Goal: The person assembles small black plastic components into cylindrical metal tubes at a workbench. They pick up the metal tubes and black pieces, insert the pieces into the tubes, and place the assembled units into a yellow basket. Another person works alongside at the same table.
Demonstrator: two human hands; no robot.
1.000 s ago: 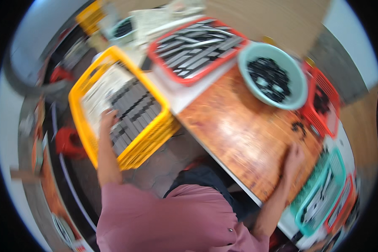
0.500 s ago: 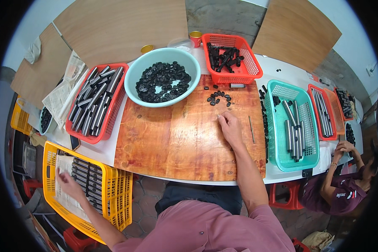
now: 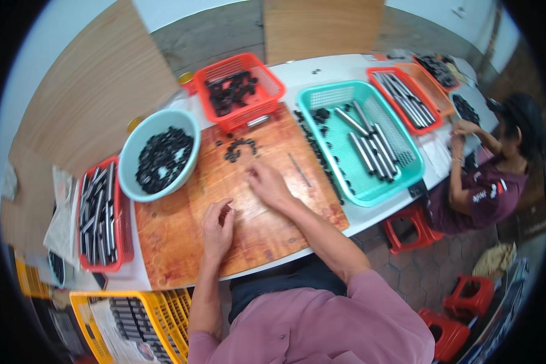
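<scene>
My left hand [image 3: 217, 227] rests on the wooden board [image 3: 267, 239] with its fingers curled, and a small dark piece shows at the fingertips. My right hand [image 3: 268, 185] lies just to the right of it on the board, fingers bent together; whether it holds anything is hidden. A small heap of black parts [image 3: 238, 147] lies on the board beyond both hands. A thin metal rod [image 3: 299, 170] lies to the right of my right hand. A pale green bowl [image 3: 129, 159] of black parts stands at the board's far left.
Beyond the board stands a red basket [image 3: 272, 82] of black parts. To its right are a teal basket [image 3: 406, 171] of metal rods and red trays [image 3: 379, 74]. A red rod tray [image 3: 125, 236] and a yellow crate [image 3: 82, 309] are left. A co-worker [image 3: 494, 182] sits right, by red stools [image 3: 406, 225].
My left hand has come up from the yellow crate onto the board beside my right hand. The view has swung right, bringing the co-worker closer in.
</scene>
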